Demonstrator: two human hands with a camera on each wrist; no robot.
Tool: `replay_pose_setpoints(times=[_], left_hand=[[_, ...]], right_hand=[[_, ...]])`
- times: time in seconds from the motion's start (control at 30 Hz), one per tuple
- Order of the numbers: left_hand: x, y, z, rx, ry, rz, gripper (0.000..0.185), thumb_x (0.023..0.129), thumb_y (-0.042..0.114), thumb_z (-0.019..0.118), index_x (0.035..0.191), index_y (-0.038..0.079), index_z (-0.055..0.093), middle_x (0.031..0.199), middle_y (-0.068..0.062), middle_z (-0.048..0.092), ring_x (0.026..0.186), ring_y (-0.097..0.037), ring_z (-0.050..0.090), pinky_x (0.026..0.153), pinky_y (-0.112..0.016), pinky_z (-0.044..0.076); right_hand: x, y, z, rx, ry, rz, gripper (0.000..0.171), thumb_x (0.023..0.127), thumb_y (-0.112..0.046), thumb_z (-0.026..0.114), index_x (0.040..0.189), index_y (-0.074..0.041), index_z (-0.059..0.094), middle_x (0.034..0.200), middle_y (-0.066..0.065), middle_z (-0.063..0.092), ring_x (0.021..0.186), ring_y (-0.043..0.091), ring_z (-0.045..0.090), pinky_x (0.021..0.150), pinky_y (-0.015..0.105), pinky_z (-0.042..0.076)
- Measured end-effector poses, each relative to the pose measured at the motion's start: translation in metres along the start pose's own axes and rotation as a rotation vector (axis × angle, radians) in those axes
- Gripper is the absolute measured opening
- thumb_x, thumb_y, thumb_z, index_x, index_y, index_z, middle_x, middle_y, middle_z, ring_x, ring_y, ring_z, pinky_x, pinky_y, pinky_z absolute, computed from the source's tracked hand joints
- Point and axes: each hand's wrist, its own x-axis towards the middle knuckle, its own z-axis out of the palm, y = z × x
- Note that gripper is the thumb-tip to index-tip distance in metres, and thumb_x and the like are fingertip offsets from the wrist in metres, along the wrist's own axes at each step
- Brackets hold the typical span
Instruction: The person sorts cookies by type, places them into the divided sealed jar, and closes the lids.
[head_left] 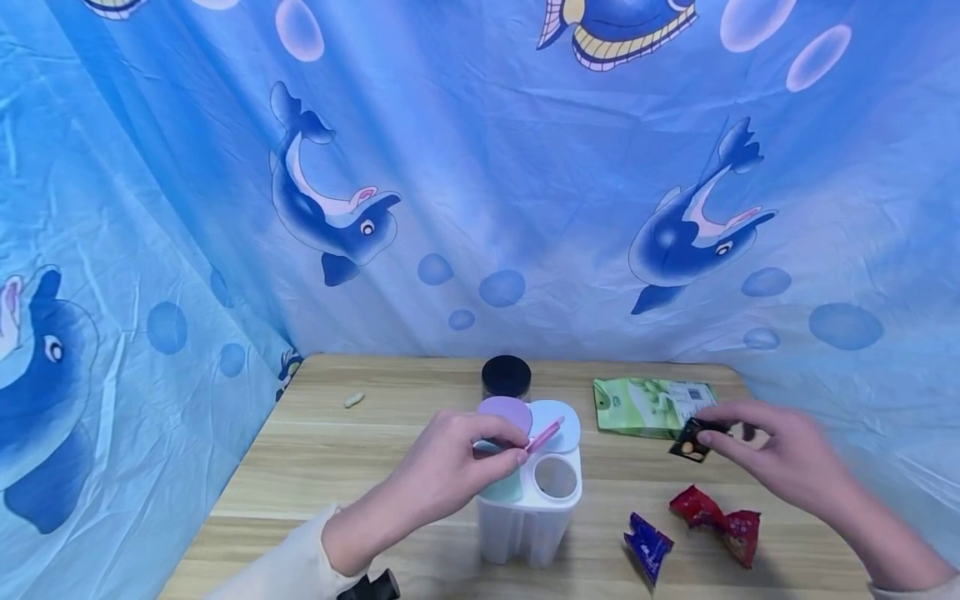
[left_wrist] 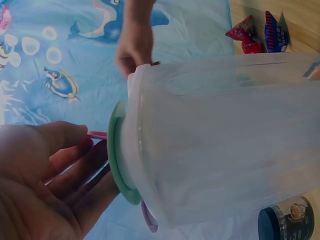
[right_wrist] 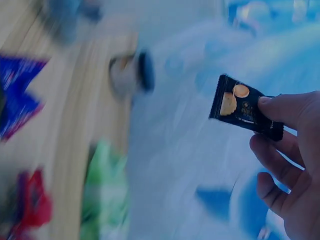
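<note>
A translucent white storage container with round compartments stands upright on the table. My left hand is over its top, pinching a pink lid seen nearly edge-on. Beside that lid one round opening is uncovered; purple, light blue and green lids sit on the other compartments. To the right, my right hand pinches a small black snack packet between thumb and fingers. Round biscuits are printed on the packet, which is held up in front of the green bag.
Behind the container is a jar with a black lid. A green bag lies at the back right. Blue and red wrapped snacks lie at the front right. A small pale object is at the back left. Dolphin-printed curtains surround the table.
</note>
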Motion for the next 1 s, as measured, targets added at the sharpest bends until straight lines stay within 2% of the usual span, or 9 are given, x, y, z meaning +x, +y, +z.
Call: replay_pose_setpoints(times=[0.2, 0.43, 0.57, 0.67, 0.77, 1.0], left_hand=[[0.001, 0.001, -0.001, 0.014, 0.007, 0.014, 0.01, 0.09, 0.008, 0.076, 0.093, 0.017, 0.081, 0.092, 0.006, 0.077, 0.086, -0.003, 0.071, 0.074, -0.018, 0.058], [0.001, 0.0, -0.002, 0.03, 0.018, -0.001, 0.008, 0.09, 0.012, 0.077, 0.091, 0.019, 0.081, 0.091, 0.006, 0.078, 0.085, -0.003, 0.07, 0.073, -0.019, 0.059], [0.002, 0.0, -0.002, 0.032, 0.021, 0.0, 0.007, 0.091, 0.014, 0.077, 0.092, 0.019, 0.081, 0.09, 0.008, 0.078, 0.085, -0.003, 0.07, 0.072, -0.019, 0.058], [0.002, 0.0, -0.001, 0.029, 0.016, -0.001, 0.007, 0.091, 0.014, 0.077, 0.092, 0.02, 0.081, 0.089, 0.01, 0.077, 0.086, -0.003, 0.07, 0.072, -0.019, 0.058], [0.002, 0.001, -0.002, 0.023, 0.011, -0.012, 0.008, 0.091, 0.014, 0.077, 0.093, 0.021, 0.081, 0.09, 0.011, 0.077, 0.086, -0.003, 0.07, 0.072, -0.019, 0.059], [0.002, 0.002, -0.001, 0.017, 0.009, -0.013, 0.008, 0.091, 0.015, 0.078, 0.093, 0.022, 0.081, 0.091, 0.01, 0.077, 0.086, -0.004, 0.07, 0.073, -0.019, 0.059]], right_hand=[[0.023, -0.052, 0.011, 0.169, -0.013, -0.181, 0.037, 0.08, -0.008, 0.087, 0.107, -0.032, 0.077, 0.097, -0.016, 0.075, 0.083, 0.001, 0.067, 0.065, 0.016, 0.051], [0.04, -0.092, 0.033, 0.378, -0.104, -0.251, 0.03, 0.087, -0.01, 0.082, 0.104, -0.032, 0.075, 0.099, -0.019, 0.075, 0.088, 0.003, 0.069, 0.074, 0.023, 0.056], [0.048, -0.102, 0.047, 0.446, -0.135, -0.294, 0.023, 0.089, -0.011, 0.08, 0.101, -0.03, 0.074, 0.098, -0.016, 0.074, 0.085, 0.004, 0.067, 0.073, 0.026, 0.057], [0.05, -0.106, 0.051, 0.468, -0.124, -0.314, 0.021, 0.09, -0.01, 0.08, 0.1, -0.028, 0.074, 0.096, -0.013, 0.074, 0.083, 0.005, 0.065, 0.07, 0.026, 0.057], [0.05, -0.108, 0.052, 0.469, -0.123, -0.322, 0.021, 0.09, -0.011, 0.08, 0.101, -0.028, 0.074, 0.094, -0.013, 0.074, 0.081, 0.004, 0.065, 0.067, 0.025, 0.055], [0.049, -0.11, 0.059, 0.437, -0.188, -0.366, 0.017, 0.091, -0.016, 0.079, 0.101, -0.028, 0.074, 0.094, -0.015, 0.073, 0.081, 0.001, 0.064, 0.063, 0.022, 0.054]])
